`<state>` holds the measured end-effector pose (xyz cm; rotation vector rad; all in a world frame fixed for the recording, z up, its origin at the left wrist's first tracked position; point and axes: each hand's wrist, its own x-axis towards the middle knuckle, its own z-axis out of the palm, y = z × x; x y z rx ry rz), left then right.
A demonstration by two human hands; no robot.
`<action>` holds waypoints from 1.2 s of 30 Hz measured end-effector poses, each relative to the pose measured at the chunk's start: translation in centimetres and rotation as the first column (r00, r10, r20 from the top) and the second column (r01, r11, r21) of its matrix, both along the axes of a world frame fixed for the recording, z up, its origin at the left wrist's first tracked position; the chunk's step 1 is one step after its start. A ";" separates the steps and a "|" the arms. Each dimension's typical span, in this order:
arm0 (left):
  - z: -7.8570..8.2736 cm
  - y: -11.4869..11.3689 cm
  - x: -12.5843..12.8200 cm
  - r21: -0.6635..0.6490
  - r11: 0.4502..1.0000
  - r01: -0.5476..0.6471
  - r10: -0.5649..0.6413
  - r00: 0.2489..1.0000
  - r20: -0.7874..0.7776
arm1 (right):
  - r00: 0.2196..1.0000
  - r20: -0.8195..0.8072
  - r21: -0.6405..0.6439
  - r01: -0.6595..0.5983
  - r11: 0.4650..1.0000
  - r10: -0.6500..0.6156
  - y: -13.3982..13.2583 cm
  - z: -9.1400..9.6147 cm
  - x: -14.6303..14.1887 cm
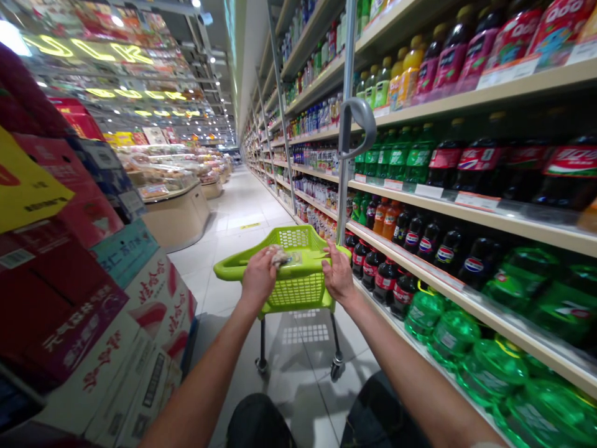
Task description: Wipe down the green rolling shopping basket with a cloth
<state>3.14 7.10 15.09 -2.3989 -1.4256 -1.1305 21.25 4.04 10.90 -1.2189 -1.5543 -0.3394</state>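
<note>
A lime-green shopping cart (298, 292) with a perforated basket stands right in front of me. My left hand (259, 274) is closed at the left part of its handle. Out of these fingers shows a small crumpled beige packet (280, 256), too small to make out its contents. Between my hands, a clear panel (295, 258) lies on the handle bar. My right hand (338, 274) is closed around the handle's right end, thumb toward the middle and fingertips pointing up. Dark-clothed knees show at the bottom, below the cart.
Along the right runs a tall drinks shelf (466, 205), with green soda bottles (480, 367) at floor level. A grey hook-like loop (357, 127) sticks out from its upright. Stacked drink cartons (158, 298) crowd the left. Ahead, a tiled aisle (233, 199) passes a rounded display counter (175, 211).
</note>
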 end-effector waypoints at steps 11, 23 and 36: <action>-0.1 -0.1 2.3 0.047 0.992 0.113 -0.110 0.992 -0.064 | 0.994 -0.084 -0.031 -0.080 0.996 0.077 -0.2 0.3 -0.2; -1.5 -0.5 3.1 0.146 0.957 0.250 -0.238 0.967 -0.095 | 1.000 -0.014 -0.034 -0.029 0.999 0.028 0.2 0.1 0.7; -2.1 -0.1 0.8 0.225 0.957 0.181 -0.170 0.983 -0.066 | 0.954 0.268 -0.111 0.169 0.979 -0.134 0.0 0.0 1.2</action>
